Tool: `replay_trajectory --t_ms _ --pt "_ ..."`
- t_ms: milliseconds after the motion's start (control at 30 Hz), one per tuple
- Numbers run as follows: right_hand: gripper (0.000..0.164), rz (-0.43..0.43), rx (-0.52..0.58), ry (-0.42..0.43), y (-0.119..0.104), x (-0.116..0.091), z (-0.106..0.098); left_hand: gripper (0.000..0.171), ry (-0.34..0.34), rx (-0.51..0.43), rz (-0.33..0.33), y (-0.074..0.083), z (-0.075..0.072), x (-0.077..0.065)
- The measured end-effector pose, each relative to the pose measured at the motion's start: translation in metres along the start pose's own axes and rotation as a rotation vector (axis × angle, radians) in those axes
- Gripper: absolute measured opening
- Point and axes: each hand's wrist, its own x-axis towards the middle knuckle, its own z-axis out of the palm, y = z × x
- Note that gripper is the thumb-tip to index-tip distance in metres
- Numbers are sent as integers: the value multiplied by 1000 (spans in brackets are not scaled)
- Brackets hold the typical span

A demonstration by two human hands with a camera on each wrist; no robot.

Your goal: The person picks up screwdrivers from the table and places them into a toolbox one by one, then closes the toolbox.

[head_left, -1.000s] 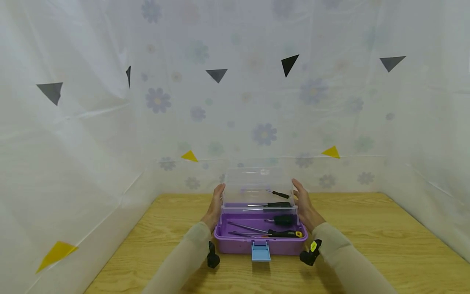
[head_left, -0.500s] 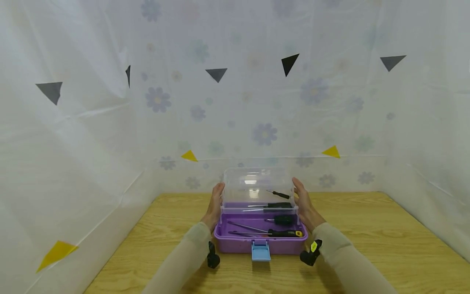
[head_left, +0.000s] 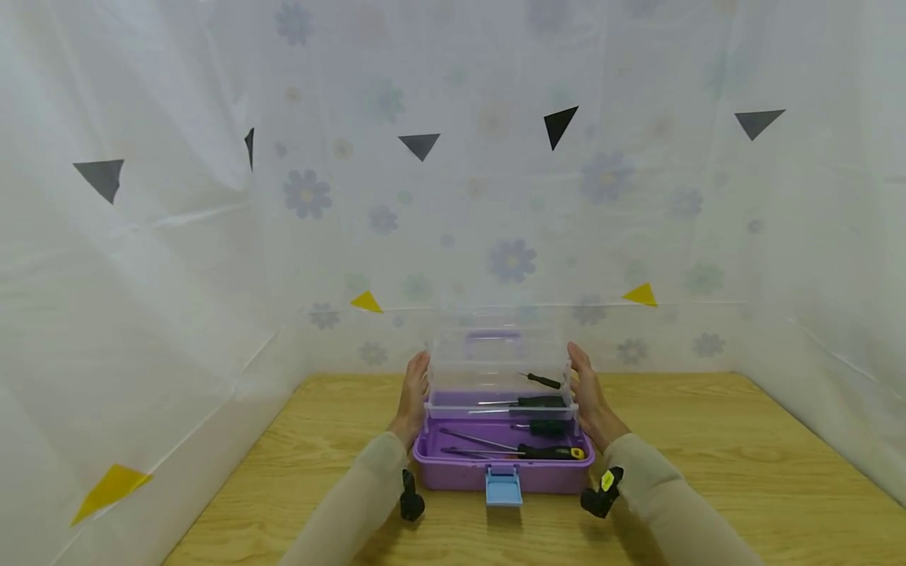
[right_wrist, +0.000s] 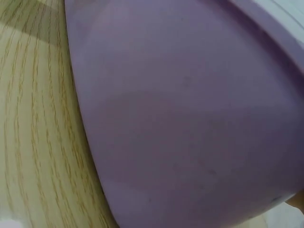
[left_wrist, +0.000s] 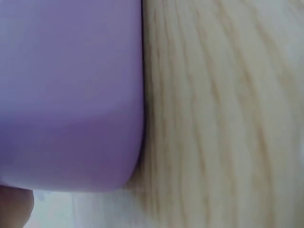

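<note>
A purple toolbox [head_left: 460, 477] stands on the table in the head view, its pale blue latch [head_left: 503, 491] hanging loose in front. Its clear plastic lid [head_left: 453, 377] is raised and tilted over the back half. On the left side of the lid is my left hand [head_left: 412, 401], fingers pointing forward. The right hand [head_left: 593, 405] lies along the lid's right side in the same way. In the box are a screwdriver with a yellow-ended handle [head_left: 552, 453] and a stubby dark screwdriver [head_left: 548, 428]. A small screwdriver [head_left: 543, 380] and others show through the clear plastic.
The wooden table [head_left: 708, 472] spreads to both sides of the toolbox. Behind it hangs a white flowered curtain [head_left: 453, 220], with sheets at left and right. Black wrist cameras [head_left: 410, 499] sit beneath the wrists, near the box's front corners.
The lid has tipped slightly toward me; its front edge sits a little lower and the purple handle shows higher through it. Both hands stay at its sides.
</note>
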Motion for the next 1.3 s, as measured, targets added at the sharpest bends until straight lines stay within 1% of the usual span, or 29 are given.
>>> replay_trajectory --t_ms 100,200,300,400,467,567,633,700,800,833,933,1067,1200,1300 --pt "81 6 -7 14 0 -1 2 64 14 0 12 -1 -1 -1" --pt "84 15 -7 27 -2 -1 4 62 34 3 29 1 -2 -3" --pt "85 30 17 16 -3 0 7 61 48 7 45 3 -3 -5" --pt "77 39 61 -13 -5 -1 11 61 52 1 46 4 -4 -6" --pt "68 35 67 -20 -4 -1 12 63 47 -10 43 5 -5 -7" --pt "60 26 87 -57 -4 0 13 64 41 -27 41 5 -7 -7" --pt "57 2 55 -49 -4 1 14 65 39 -33 46 5 -8 -6" --pt "59 -16 64 -64 -3 3 15 67 45 -31 44 5 -10 -6" --pt "56 -46 37 -34 -3 4 16 68 57 -26 27 5 -11 -8" --pt "55 -49 47 -39 -3 5 17 68 62 -26 17 6 -11 -8" --pt "59 -63 -6 -17 -4 3 14 68 47 -31 7 5 -8 -7" --pt "67 -83 -56 18 -7 0 9 67 4 -29 22 4 -3 -3" --pt "63 -85 -7 20 -10 -3 8 65 -9 -27 22 2 -1 -1" --pt "56 -91 29 23 -10 -4 9 64 -5 -14 39 1 -3 -2"
